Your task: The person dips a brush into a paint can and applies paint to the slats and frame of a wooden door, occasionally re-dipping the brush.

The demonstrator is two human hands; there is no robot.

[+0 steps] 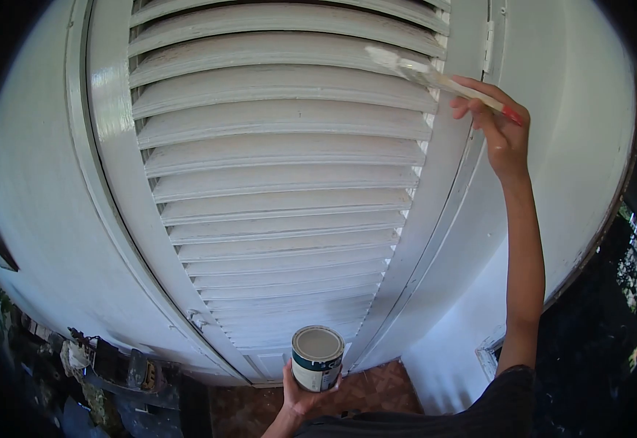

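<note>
My right hand (500, 125), raised at the upper right, is closed around the wooden handle of a paintbrush (456, 86) with a red handle end. Its whitish bristles touch or hover just over a slat of the white louvered door (282, 157), where a bright wet-looking white patch shows. Low in the middle, my left hand (305, 398) holds a paint can (317, 369) from below and the side. The can stands upright, with a dark green and white label and pale grey-white paint inside.
A door handle (198, 319) sits on the door's left side, and a hinge (489, 45) at the upper right. Dark cluttered items (125, 372) stand at the lower left. Reddish-brown floor tiles (377, 390) lie below. White walls flank the door.
</note>
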